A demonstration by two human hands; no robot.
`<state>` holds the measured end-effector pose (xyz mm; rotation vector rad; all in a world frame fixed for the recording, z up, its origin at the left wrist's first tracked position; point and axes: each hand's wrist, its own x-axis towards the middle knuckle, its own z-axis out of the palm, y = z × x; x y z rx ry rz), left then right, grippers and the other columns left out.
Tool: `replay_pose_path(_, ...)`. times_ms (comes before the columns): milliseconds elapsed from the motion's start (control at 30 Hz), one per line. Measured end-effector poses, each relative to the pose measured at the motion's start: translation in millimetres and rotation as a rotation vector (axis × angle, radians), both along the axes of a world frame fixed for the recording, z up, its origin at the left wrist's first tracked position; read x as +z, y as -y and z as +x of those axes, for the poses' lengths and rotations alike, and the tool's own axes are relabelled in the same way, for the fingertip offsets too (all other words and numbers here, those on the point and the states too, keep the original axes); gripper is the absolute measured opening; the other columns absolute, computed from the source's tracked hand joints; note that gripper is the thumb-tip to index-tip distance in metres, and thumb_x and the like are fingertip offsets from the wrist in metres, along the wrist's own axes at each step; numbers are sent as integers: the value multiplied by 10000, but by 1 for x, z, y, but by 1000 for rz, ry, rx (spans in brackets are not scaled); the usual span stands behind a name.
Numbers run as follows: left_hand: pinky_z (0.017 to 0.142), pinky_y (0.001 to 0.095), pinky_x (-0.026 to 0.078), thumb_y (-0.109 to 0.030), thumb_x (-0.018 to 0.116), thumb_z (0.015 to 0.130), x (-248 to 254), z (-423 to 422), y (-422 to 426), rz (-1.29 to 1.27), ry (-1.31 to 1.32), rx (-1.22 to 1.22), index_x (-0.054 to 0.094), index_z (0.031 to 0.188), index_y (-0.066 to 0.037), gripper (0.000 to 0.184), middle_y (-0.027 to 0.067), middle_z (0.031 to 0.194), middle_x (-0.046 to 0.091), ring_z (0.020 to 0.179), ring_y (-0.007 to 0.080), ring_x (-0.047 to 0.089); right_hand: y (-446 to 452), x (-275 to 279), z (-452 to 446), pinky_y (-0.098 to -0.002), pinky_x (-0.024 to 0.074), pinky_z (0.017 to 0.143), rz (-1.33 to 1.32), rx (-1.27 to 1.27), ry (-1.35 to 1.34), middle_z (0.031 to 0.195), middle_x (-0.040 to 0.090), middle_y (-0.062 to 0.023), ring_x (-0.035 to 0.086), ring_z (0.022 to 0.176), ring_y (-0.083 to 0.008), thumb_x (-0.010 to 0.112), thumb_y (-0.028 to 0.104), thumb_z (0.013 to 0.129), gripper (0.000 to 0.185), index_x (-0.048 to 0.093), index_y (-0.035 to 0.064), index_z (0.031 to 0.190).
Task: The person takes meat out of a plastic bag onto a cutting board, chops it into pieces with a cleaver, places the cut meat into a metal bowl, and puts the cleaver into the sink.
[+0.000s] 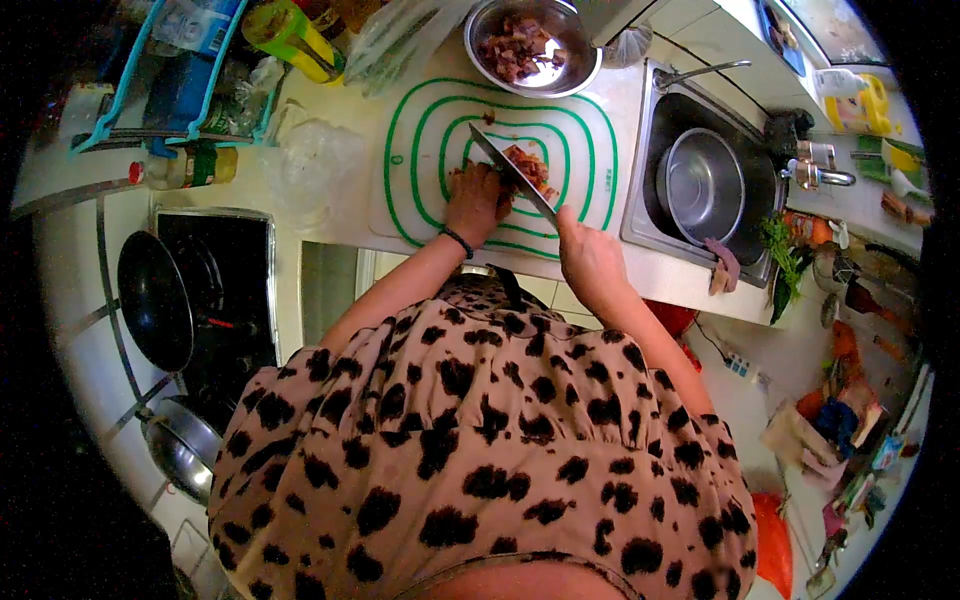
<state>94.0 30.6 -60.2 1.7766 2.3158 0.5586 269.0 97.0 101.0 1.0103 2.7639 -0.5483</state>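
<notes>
A white cutting board with green rings (403, 190) lies on the counter. On it, reddish-brown chopped meat (530, 172) sits beside the blade of a knife (510, 172). My right hand (590, 258) is closed round the knife's handle, and the blade points up and left across the board. Just left of the blade, my left hand (477, 205) rests on the board with fingers bent and pressed together at the meat; what lies under the fingertips is hidden. Behind the board stands a metal bowl (549, 73) with more meat pieces in it.
At the right, a sink (640, 200) holds a metal basin (704, 188), with a cloth (723, 268) on its front edge. To the left are a plastic bag (320, 165), a bottle lying down (195, 168) and a stove with a black pan (155, 300).
</notes>
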Motion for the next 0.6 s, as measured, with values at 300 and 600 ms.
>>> replay_pose_path(300, 900, 521, 358, -277, 659, 781, 6, 0, 0, 73, -11, -32, 518, 1041, -40, 379, 166, 1065, 507, 1028, 354, 479, -4, -7, -12, -535, 457, 555, -55, -40, 32, 721, 611, -227, 598, 642, -440, 461, 48, 868, 162, 396, 38, 1016)
replay_pose_path(600, 944, 513, 348, -280, 661, 782, 1, 3, 5, 150, -5, 3, 495, 1136, 3, 482, 194, 1146, 502, 1121, 364, 466, -10, -53, 0, -544, 461, 560, -108, -196, -131, 711, 614, -236, 609, 650, -450, 481, 97, 878, 309, 415, 92, 1180)
